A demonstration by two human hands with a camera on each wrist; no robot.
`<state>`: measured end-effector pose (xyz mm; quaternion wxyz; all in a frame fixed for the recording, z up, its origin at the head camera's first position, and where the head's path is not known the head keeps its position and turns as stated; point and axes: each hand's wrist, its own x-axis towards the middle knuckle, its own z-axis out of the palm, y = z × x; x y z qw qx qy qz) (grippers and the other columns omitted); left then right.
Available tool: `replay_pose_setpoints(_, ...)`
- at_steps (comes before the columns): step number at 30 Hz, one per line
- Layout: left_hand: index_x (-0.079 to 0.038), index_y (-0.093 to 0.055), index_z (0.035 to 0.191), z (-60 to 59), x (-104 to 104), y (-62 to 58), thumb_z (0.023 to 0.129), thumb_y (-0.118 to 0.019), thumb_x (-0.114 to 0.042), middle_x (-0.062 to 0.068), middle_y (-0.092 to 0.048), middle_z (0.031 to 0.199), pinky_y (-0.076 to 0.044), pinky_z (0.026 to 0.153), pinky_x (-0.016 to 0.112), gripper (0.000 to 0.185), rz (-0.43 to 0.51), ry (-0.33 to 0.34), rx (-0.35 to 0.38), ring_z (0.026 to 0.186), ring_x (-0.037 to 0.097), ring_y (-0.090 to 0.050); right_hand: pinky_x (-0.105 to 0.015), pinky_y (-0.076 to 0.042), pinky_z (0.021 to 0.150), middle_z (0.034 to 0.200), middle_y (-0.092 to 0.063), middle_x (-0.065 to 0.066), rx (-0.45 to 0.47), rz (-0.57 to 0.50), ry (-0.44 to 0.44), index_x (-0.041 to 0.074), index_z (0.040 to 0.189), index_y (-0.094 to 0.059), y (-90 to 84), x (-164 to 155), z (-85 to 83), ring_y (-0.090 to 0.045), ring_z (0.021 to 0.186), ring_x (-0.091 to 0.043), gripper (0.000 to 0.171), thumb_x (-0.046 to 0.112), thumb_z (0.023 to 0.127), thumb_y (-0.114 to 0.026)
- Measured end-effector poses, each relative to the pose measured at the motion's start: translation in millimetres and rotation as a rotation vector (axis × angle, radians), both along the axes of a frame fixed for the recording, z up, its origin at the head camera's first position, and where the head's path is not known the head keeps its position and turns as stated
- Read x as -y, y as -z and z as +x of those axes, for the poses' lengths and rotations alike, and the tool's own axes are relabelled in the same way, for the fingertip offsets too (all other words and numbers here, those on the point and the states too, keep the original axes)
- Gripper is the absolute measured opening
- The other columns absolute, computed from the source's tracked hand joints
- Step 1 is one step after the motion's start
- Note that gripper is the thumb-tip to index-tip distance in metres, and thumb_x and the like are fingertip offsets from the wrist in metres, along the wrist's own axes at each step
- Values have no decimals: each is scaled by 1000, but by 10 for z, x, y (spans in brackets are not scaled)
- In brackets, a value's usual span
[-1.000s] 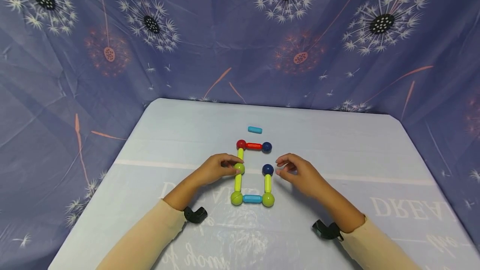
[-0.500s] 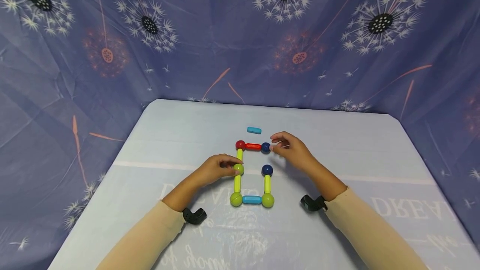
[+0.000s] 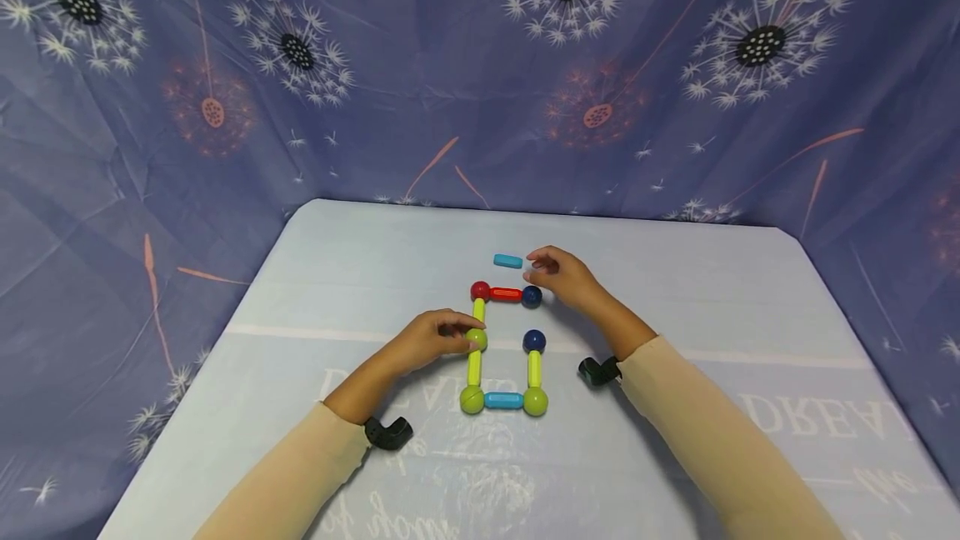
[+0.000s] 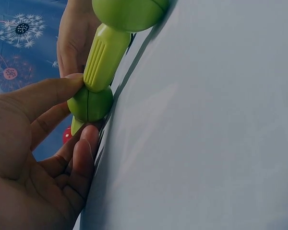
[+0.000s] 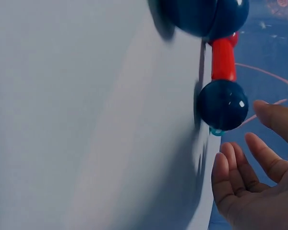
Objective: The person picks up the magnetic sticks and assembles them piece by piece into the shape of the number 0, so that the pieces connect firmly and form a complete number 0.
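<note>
My left hand (image 3: 437, 335) pinches the middle green ball (image 3: 477, 340) of a shape made of coloured balls and rods; in the left wrist view its thumb and fingers lie round that ball (image 4: 90, 104). A yellow-green rod (image 4: 104, 57) runs from it to another green ball. Behind the shape lies a loose light-blue rod (image 3: 508, 261). My right hand (image 3: 564, 275) is just right of that rod, fingers apart and holding nothing. Below the right fingertips sits a dark-blue ball (image 3: 531, 297), joined by a red rod (image 3: 506, 294) to a red ball (image 3: 480, 292).
The front of the shape has a blue rod (image 3: 503, 400) between two green balls. On its right side a yellow-green rod (image 3: 534, 369) ends in a second dark-blue ball (image 3: 534, 342), with a gap to the one behind. A patterned cloth (image 3: 420, 65) hangs behind the white table (image 3: 675, 290).
My right hand has moved away from me and to the left, from beside the nearer dark-blue ball, past the farther one, to the loose blue rod. My left hand stays on the green ball.
</note>
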<state>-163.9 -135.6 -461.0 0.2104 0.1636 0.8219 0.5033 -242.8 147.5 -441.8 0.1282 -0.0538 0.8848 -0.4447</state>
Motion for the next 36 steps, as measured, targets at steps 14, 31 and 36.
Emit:
replay_pose_setpoints(14,-24,-75,121,-38,18,41,90,-77,-24,2,-67,105,-50,79,31,31,9,9,12,93,18,-58,-37,-50,93,122,-61,-11,41,83,-9,14,137,-58,68,147,-272,-57,109,-26,43,25,96,-70)
replay_pose_setpoints(31,-22,-75,121,-26,27,32,90,-77,-22,3,-66,103,-50,77,30,31,19,-1,14,92,18,-58,-31,-46,79,105,-59,-8,17,174,24,18,117,-68,114,238,-377,-54,95,-24,23,26,96,-70)
replay_pose_setpoints(36,-21,-74,121,-21,24,28,90,-77,-23,3,-66,105,-50,75,28,31,29,2,14,92,18,-57,-32,-44,78,102,-58,-7,1,199,19,17,114,-68,126,234,-377,-53,95,-24,20,26,97,-69)
